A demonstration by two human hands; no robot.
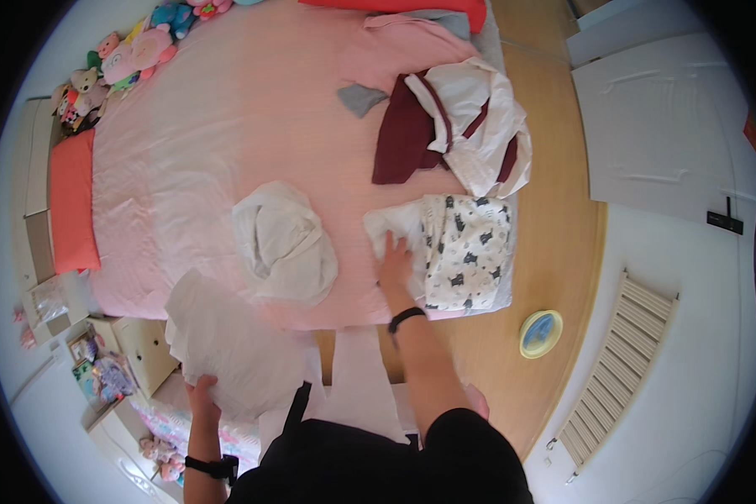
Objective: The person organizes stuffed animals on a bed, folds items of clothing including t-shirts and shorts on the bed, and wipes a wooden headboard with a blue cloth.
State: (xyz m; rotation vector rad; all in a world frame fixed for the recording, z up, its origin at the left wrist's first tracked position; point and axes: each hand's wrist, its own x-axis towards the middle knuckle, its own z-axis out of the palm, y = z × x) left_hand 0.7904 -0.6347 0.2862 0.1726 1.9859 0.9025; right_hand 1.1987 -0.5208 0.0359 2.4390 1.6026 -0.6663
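A white cloth garment [233, 346] hangs over the near edge of the bed, its left side gripped by my left hand [205, 398]. My right hand [395, 261], fingers spread, rests on white fabric [394, 227] beside a folded white cloth with dark animal prints [469, 252]. Between the hands, a little farther away, a bunched white garment [283, 242] lies on the pink bedspread [183, 157]. Beyond my right hand is a white and maroon garment [472, 113] in a loose heap. Whether my right fingers pinch the fabric is unclear.
Pink clothing [403, 47] and a small grey cloth [361, 99] lie farther up the bed. Plush toys [126, 60] line its far left side, near a coral pillow [74, 201]. A yellow basin [540, 334] stands on the wood floor at right, near a wall radiator [617, 365].
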